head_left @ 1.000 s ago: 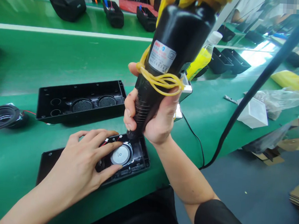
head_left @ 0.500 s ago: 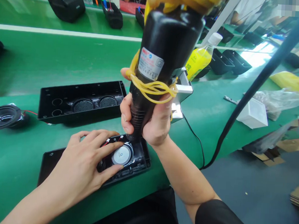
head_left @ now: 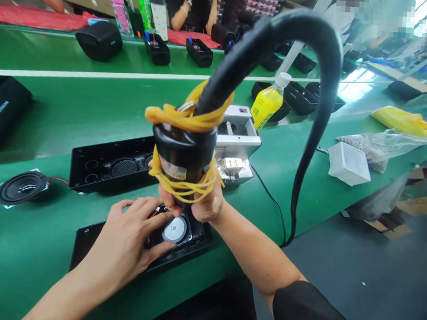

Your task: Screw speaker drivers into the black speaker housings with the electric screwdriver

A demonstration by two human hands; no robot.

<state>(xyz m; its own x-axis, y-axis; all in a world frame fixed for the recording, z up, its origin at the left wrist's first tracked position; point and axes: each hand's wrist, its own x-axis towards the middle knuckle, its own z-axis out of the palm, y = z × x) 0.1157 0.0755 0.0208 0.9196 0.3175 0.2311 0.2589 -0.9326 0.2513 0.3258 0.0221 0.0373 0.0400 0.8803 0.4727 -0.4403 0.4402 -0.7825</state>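
Right fingers wrap the driver; left ones spread apart around the round speaker. I'd hold it plumb, press gently tbh.

A right hand grips a black power tool at twelve o'clock from a silver-backed speaker, left hand at nine, yellow bottle farther off at one.

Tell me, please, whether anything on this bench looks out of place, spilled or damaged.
I see no clear spill or damage. Slightly odd: yellow bands are wound around the black power tool in the right hand, at its cable end and lower down, which looks improvised.
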